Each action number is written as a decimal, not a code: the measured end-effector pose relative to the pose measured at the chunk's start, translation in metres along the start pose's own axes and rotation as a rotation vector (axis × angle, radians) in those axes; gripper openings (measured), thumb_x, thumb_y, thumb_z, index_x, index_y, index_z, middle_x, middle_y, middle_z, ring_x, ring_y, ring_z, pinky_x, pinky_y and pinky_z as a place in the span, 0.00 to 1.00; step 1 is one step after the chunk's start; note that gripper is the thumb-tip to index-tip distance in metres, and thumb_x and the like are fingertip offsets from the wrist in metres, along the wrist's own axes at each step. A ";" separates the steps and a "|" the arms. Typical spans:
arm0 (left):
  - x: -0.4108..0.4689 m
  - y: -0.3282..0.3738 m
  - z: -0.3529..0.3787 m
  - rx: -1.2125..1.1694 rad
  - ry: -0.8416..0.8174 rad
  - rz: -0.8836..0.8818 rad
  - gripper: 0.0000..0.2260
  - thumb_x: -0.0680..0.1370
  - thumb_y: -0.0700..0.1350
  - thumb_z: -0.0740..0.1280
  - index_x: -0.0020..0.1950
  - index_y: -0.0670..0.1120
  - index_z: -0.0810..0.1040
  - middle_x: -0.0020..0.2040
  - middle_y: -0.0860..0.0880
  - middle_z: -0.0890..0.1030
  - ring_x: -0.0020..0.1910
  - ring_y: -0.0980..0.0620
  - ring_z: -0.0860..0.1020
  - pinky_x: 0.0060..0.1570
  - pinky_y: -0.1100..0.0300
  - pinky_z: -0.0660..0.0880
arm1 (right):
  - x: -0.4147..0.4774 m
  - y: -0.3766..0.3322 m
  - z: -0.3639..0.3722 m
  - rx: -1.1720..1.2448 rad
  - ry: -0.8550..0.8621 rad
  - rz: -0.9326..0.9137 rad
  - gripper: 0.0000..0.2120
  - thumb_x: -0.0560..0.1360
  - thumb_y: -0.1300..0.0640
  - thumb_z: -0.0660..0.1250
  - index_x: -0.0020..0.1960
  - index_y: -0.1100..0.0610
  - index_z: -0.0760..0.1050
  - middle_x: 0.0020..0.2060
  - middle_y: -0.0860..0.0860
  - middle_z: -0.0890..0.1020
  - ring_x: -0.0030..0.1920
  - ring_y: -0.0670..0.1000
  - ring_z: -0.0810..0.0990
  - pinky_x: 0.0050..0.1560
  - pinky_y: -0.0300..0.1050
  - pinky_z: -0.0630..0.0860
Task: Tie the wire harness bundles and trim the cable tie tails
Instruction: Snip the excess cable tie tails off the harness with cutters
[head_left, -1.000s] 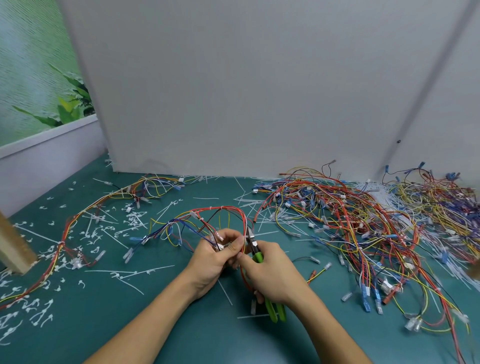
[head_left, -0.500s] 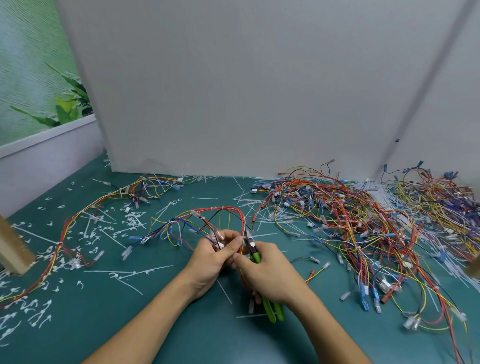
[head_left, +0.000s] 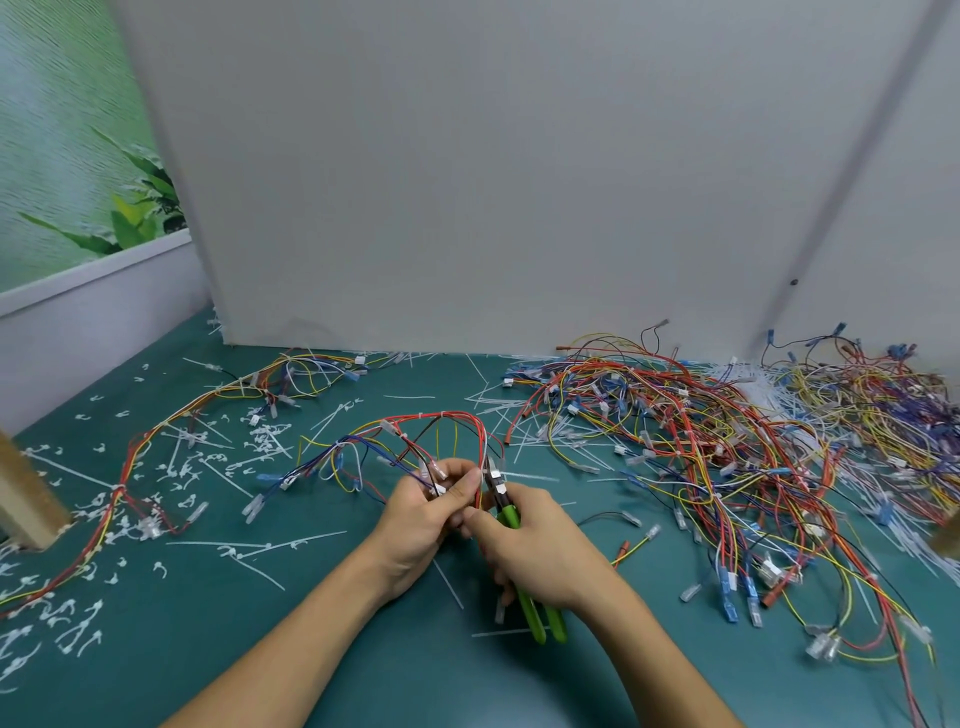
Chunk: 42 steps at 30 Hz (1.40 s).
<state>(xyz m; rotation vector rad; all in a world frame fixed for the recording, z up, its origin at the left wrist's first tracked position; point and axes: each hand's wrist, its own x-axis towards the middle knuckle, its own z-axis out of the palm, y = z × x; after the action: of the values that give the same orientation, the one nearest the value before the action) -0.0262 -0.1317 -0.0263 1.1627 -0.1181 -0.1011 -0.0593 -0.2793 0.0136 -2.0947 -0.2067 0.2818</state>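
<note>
At six o'clock, left grip (head_left: 415, 519) is pinching the multicoloured wire harness (head_left: 441, 414); right grip (head_left: 540, 551), clasping green-handled cutters (head_left: 536, 621), should be snipping flush.

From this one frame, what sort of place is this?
Likely a wire-harness assembly bench: harness pile on a green mat, cut tie tails scattered left, cutters in the right hand.

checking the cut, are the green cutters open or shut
Cannot tell: blades too small; green handles lie close together below the right hand.

Curled left hand (head_left: 418, 525) meets curled right hand (head_left: 543, 553).
</note>
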 end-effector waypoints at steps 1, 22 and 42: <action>0.000 0.000 0.000 -0.017 0.007 -0.004 0.09 0.74 0.41 0.69 0.51 0.37 0.77 0.45 0.36 0.71 0.39 0.46 0.66 0.38 0.55 0.68 | 0.000 0.000 0.000 0.012 -0.005 -0.003 0.18 0.72 0.40 0.65 0.50 0.54 0.77 0.30 0.50 0.78 0.27 0.54 0.81 0.34 0.61 0.84; -0.001 0.002 0.000 0.001 -0.028 0.027 0.05 0.75 0.40 0.68 0.48 0.38 0.78 0.32 0.46 0.74 0.27 0.56 0.68 0.27 0.64 0.69 | 0.005 0.006 0.003 -0.024 0.106 -0.046 0.13 0.81 0.45 0.65 0.43 0.50 0.78 0.27 0.49 0.78 0.24 0.51 0.76 0.26 0.44 0.74; -0.002 0.007 0.003 -0.039 0.017 0.001 0.07 0.75 0.41 0.67 0.50 0.38 0.77 0.37 0.42 0.76 0.34 0.48 0.69 0.36 0.57 0.68 | 0.002 0.002 0.000 0.147 -0.053 -0.008 0.14 0.77 0.45 0.68 0.50 0.57 0.77 0.30 0.51 0.74 0.26 0.53 0.78 0.28 0.49 0.79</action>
<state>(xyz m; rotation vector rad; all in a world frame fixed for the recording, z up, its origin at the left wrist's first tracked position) -0.0289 -0.1318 -0.0187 1.1247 -0.1011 -0.0920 -0.0572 -0.2792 0.0116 -1.9424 -0.2194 0.3373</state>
